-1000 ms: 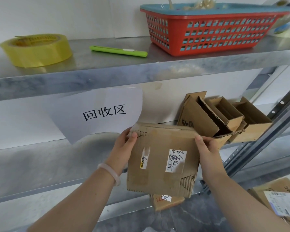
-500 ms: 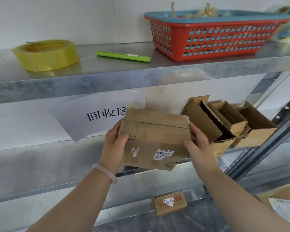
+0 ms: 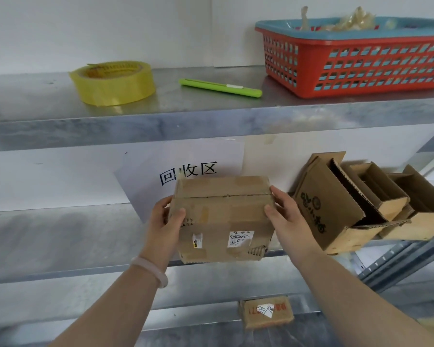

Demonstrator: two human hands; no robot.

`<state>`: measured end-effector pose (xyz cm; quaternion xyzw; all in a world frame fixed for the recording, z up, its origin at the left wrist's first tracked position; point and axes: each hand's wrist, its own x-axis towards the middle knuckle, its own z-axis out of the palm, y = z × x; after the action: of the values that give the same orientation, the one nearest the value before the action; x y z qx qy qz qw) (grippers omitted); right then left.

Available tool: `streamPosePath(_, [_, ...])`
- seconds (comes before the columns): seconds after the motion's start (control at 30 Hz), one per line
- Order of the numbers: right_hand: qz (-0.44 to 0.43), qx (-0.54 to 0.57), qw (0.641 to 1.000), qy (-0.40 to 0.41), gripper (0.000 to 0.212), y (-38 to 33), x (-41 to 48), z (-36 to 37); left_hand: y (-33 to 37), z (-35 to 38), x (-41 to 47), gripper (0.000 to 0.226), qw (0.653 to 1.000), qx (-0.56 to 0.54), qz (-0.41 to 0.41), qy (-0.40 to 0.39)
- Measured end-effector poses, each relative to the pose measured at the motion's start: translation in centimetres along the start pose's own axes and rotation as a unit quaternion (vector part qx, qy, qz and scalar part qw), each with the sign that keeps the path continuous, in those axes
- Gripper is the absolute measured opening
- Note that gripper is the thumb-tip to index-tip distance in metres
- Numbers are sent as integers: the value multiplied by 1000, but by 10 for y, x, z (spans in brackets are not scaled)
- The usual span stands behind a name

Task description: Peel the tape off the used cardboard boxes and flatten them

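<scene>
The worn brown corrugated cardboard box with white labels (image 3: 223, 219) sits between both hands at the front of the middle metal shelf (image 3: 60, 236), below the yellow tape roll (image 3: 113, 82) and green utility knife (image 3: 219, 88); the left hand (image 3: 167, 221) clasps its left edge, the right hand (image 3: 287, 219) its right; it looks light and empty, stiff along folds yet softened and frayed at corners; best held by the side walls, leaving the taped top seam free for peeling.
</scene>
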<state>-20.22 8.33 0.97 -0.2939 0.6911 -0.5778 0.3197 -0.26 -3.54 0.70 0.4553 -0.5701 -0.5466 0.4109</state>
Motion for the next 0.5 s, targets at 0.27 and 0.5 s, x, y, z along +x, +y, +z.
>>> streamPosePath(0.27, [36,-33,998,-41,51,0,7,19,-4,-25,19,22,995,-12,-94,-12])
streamPosePath(0.5, [21,-22,1000,0,48,1,-1,24,21,-32,62,18,991,45,-120,-28])
